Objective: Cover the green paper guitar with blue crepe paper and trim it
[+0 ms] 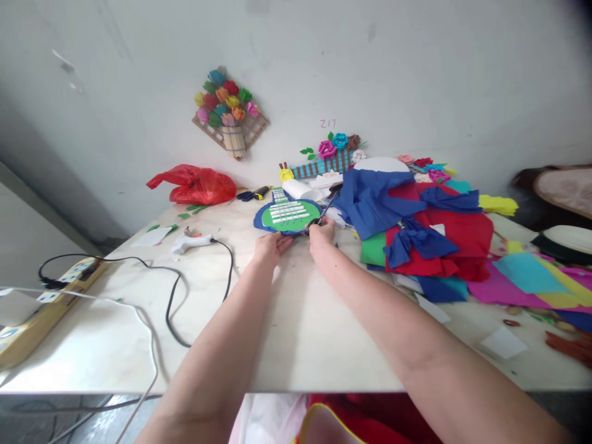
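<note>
A guitar-shaped paper craft [277, 217] lies flat ahead of me, green on a blue backing, with white strips across it. My left hand [271, 245] touches its near edge, fingers stretched out and close together. At the craft's right side my right hand [322, 230] is closed round dark-handled scissors [326, 209]. Their metal part slants away to the upper right, towards crumpled blue paper [374, 200]. Whether the scissors touch the craft's edge is too small to tell.
A glue gun [192, 243] with a black cord lies left, near a power strip [60, 290]. Behind are a red plastic bag [197, 185] and yellow-black pliers or cutters [254, 193]. Red paper [448, 231] and other coloured sheets pile up right. Paper flowers [226, 105] hang on the wall.
</note>
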`<state>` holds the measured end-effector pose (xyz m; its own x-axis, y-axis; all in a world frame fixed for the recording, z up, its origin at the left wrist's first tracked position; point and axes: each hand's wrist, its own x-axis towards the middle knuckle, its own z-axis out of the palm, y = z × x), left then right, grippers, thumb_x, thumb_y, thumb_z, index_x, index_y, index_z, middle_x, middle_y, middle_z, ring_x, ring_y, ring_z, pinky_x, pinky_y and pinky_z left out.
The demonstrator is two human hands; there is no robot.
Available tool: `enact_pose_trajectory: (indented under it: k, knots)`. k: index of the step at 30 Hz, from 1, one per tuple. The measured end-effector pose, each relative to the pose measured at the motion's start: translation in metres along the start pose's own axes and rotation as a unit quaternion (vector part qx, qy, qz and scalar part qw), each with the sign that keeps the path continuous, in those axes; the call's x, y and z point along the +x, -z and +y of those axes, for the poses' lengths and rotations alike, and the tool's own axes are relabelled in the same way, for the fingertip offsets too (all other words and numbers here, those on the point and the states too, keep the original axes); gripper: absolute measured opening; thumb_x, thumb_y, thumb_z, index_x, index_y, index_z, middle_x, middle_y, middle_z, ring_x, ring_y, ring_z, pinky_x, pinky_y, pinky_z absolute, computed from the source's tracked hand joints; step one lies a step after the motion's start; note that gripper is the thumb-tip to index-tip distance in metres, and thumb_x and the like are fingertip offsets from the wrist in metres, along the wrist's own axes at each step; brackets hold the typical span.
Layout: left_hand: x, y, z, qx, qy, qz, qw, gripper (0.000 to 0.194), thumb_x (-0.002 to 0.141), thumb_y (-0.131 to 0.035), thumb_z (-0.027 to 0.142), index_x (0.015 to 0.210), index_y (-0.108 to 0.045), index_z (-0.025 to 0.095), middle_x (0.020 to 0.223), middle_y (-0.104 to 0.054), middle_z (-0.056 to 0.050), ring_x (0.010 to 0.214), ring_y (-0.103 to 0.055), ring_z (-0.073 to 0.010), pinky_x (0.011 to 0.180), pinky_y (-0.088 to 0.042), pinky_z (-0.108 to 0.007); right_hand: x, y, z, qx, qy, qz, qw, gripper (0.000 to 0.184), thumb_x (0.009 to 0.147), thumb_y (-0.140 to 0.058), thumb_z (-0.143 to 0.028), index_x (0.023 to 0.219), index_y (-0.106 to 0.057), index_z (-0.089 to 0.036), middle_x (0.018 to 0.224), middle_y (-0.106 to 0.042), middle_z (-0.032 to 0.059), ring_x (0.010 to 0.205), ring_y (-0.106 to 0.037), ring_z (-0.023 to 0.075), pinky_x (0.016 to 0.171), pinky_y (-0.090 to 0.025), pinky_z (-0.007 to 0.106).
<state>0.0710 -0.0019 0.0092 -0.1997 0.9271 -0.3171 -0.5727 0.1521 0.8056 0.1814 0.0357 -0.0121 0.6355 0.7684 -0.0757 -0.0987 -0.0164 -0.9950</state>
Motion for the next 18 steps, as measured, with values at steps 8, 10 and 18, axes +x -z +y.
enact_pose_trajectory:
  k: [8, 10, 18]
  knots:
    - [0.008, 0.001, 0.000, -0.010, 0.038, -0.008, 0.999, 0.029, 0.081, -0.041, -0.003, 0.104, -0.055, 0.006, 0.079, -0.066, -0.014, 0.078, -0.069, -0.0234, 0.070, -0.059, -0.033, 0.002, -0.004, 0.008, -0.050, 0.054, -0.003, 0.997, 0.050, 0.063, -0.056, -0.008, 0.112, -0.052, -0.016, 0.089, -0.065, 0.0034, 0.069, -0.063, 0.0124, 0.052, -0.046, 0.016]
    - [0.009, 0.001, 0.002, -0.013, 0.043, 0.001, 0.999, 0.031, 0.080, -0.041, -0.004, 0.106, -0.055, 0.008, 0.080, -0.066, -0.012, 0.079, -0.068, -0.0227, 0.070, -0.059, -0.033, 0.001, -0.003, 0.008, -0.080, 0.059, -0.015, 0.995, 0.048, 0.066, -0.057, -0.011, 0.114, -0.053, -0.015, 0.088, -0.066, 0.0042, 0.067, -0.064, 0.0131, 0.052, -0.047, 0.017]
    - [0.010, 0.005, 0.011, 0.029, 0.069, 0.019, 0.997, 0.032, 0.080, -0.042, -0.002, 0.109, -0.055, 0.006, 0.072, -0.066, -0.012, 0.073, -0.069, -0.0220, 0.067, -0.059, -0.033, -0.005, 0.019, -0.016, -0.214, 0.099, -0.122, 0.964, 0.038, 0.082, -0.052, -0.042, 0.111, -0.060, -0.018, 0.075, -0.067, 0.0031, 0.054, -0.064, 0.0143, 0.054, -0.048, 0.023]
